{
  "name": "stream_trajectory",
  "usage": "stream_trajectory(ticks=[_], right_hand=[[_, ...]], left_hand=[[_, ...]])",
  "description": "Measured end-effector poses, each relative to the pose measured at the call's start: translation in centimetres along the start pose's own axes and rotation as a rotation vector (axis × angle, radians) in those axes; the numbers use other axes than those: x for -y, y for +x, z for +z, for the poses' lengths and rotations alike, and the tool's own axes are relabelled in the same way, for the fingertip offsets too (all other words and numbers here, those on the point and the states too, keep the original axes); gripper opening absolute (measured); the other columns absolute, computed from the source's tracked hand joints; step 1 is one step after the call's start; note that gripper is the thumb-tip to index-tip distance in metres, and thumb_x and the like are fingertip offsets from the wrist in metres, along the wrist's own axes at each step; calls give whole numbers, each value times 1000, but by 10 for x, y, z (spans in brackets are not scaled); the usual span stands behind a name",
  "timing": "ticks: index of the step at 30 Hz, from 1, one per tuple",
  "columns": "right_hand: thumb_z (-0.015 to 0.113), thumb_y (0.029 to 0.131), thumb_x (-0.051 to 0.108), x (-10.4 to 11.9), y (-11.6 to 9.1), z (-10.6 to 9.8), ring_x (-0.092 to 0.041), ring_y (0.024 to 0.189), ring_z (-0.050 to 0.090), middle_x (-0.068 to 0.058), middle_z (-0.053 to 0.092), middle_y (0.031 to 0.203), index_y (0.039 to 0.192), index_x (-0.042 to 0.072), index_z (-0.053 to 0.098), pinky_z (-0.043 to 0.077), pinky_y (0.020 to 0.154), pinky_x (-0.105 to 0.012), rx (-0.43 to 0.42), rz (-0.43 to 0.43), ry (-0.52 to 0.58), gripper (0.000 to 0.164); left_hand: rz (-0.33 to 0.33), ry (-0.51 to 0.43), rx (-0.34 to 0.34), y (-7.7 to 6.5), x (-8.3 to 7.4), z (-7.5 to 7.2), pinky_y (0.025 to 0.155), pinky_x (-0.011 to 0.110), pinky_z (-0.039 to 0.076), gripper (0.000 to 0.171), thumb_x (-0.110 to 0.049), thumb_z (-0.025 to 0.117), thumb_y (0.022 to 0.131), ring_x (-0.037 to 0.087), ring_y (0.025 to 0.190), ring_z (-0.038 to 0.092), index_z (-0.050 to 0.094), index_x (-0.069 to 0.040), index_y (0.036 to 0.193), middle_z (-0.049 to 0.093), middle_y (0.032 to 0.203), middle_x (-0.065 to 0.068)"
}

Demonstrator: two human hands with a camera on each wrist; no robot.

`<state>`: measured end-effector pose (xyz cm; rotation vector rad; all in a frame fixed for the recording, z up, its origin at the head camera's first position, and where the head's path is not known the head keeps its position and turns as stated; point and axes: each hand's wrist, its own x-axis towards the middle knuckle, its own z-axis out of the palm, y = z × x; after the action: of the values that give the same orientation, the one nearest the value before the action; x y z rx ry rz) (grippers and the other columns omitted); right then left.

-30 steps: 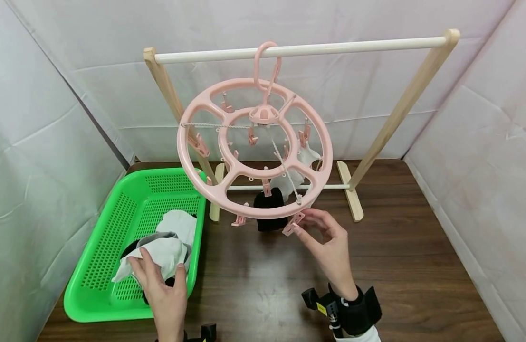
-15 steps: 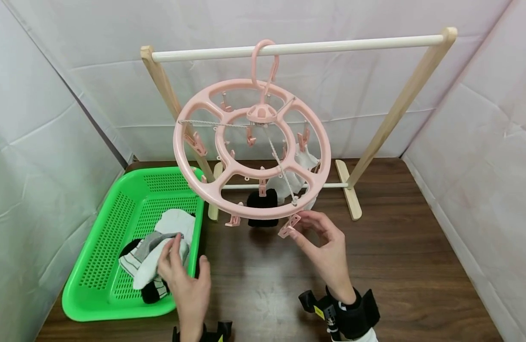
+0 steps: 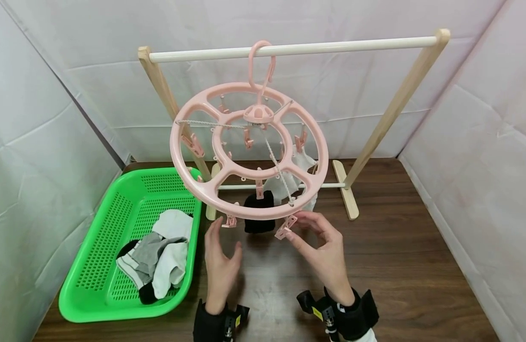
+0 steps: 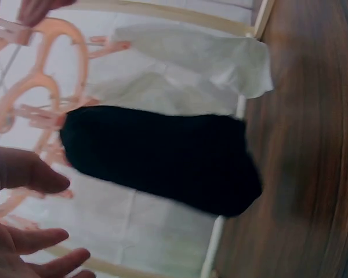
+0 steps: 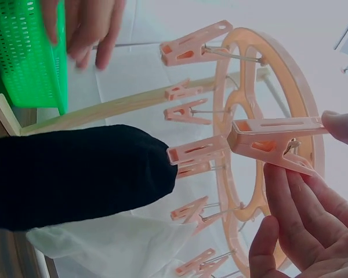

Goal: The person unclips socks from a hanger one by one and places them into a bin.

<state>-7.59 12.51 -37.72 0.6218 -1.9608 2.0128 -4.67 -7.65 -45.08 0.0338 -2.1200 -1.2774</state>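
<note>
I have the right hand [image 3: 324,244] pinching a pale pink plastic clothes clip [image 3: 286,227], thumb on one handle and fingers on the other; my right wrist view shows this grip clearly. The clip sits just below the near edge of a round, pale pink plastic drying ring [image 3: 245,211]. The left hand [image 3: 221,268] has its grip spread, thumb apart, fingertips near a second pink clip [image 3: 230,222] on the same edge; I cannot tell whether they touch it. Beyond the hands I see a black cloth sock [image 3: 259,225] hanging from a clip under the ring, with white cloth pieces [image 3: 284,185] hanging farther back. The ring's hook loops over a white rod [image 3: 352,46] between pale wooden legs [image 3: 395,110]. On my left, a bright green perforated plastic basket [image 3: 113,313] stands on the dark brown wood-grain counter [image 3: 395,247], holding a loose heap of white, grey and black fabric [image 3: 149,254].
</note>
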Motion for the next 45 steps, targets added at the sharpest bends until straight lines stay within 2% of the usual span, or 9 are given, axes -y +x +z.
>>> stream_trajectory(ticks=[6, 10, 15, 17, 21, 24, 30, 41, 45], right_hand=[[71, 80, -12, 1, -1, 1, -21, 93, 64, -17, 67, 102, 115, 0, 64, 47, 86, -28, 2, -9, 2, 37], [70, 81, -13, -1, -3, 2, -21, 93, 65, -18, 68, 101, 117, 0, 63, 47, 87, -29, 20, -30, 11, 39], [69, 81, -13, -4, -3, 3, -21, 95, 64, -19, 67, 102, 117, -1, 63, 47, 87, -30, 11, -34, 15, 38], [69, 82, -12, -5, -4, 2, -21, 95, 64, -19, 67, 103, 117, -1, 62, 48, 87, -30, -10, -20, 14, 37], [69, 82, -12, -12, -2, 1, -19, 97, 63, -20, 65, 105, 118, -4, 60, 48, 88, -29, -61, 9, 5, 38], [68, 82, -14, -19, 0, -1, -18, 96, 63, -24, 64, 106, 120, -7, 57, 48, 86, -27, -92, 8, 19, 40], [68, 84, -12, -27, 2, -5, -22, 97, 63, -27, 63, 107, 119, -9, 56, 48, 86, -31, -107, 23, 59, 37], [61, 92, -5, -48, 4, -2, -26, 99, 63, -18, 67, 107, 115, -3, 64, 49, 83, -26, 3, 124, -25, 23], [58, 96, 1, -50, 11, 1, -27, 111, 59, -19, 61, 122, 127, -3, 58, 49, 89, -28, 98, 163, 5, 31]], left_hand=[[55, -224, 118, 9, 33, 32, 111, 48, 22, 70, -8, 65, 92, 31, 140, 27, 27, -6, 152, 29, 152, 19], [-103, -357, 162, 20, 22, 43, 111, 53, 18, 74, -11, 68, 91, 32, 143, 18, 27, -3, 151, 25, 155, 19], [-278, -452, 172, 23, 10, 50, 110, 48, 26, 60, 4, 61, 91, 39, 137, 29, 34, 9, 144, 26, 150, 30], [-285, -431, 173, 19, 8, 50, 104, 40, 36, 54, 6, 58, 92, 36, 125, 46, 38, 11, 141, 27, 149, 31], [-254, -409, 210, 11, -3, 48, 102, 37, 39, 47, 8, 54, 94, 32, 132, 41, 42, 12, 139, 27, 151, 28], [-251, -411, 241, 9, -22, 43, 99, 44, 41, 38, 11, 53, 93, 39, 129, 42, 47, 17, 131, 43, 139, 31], [-275, -348, 252, 10, -46, 34, 80, 36, 47, 24, 14, 54, 90, 43, 96, 59, 57, 17, 114, 60, 110, 31], [-264, -358, 241, -3, -31, 37, 67, 25, 44, 34, 14, 53, 90, 30, 76, 59, 58, 10, 123, 64, 104, 24], [-281, -410, 255, -7, -26, 38, 71, 26, 50, 35, 11, 53, 92, 32, 87, 64, 58, 5, 126, 64, 111, 21]])
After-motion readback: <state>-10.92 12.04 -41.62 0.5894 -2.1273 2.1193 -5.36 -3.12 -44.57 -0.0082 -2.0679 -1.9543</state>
